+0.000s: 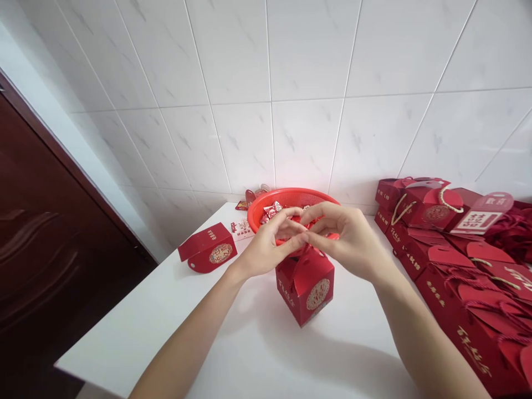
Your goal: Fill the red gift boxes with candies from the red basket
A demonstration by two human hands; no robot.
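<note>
In the middle of the head view is a red candy gift box point(305, 291) with gold print and a round pale emblem on one side. Its top flaps are drawn together. Above them my left hand point(276, 241) and my right hand point(338, 235) meet, thumbs and fingers pinched on what looks like the box's thin red cord, mostly covered by my fingers. Just behind my hands stands a red plastic basket point(291, 194) with red-and-white wrapped candies point(272, 210) in it. Whether the box rests on the table or hangs slightly above it, I cannot tell.
Another red box point(210, 246) lies on the white table point(166, 310) at the left. Many red boxes with cord handles point(440, 277) are packed along the right side. Behind are a tiled wall point(307, 138) and, far left, a dark red door point(54, 249).
</note>
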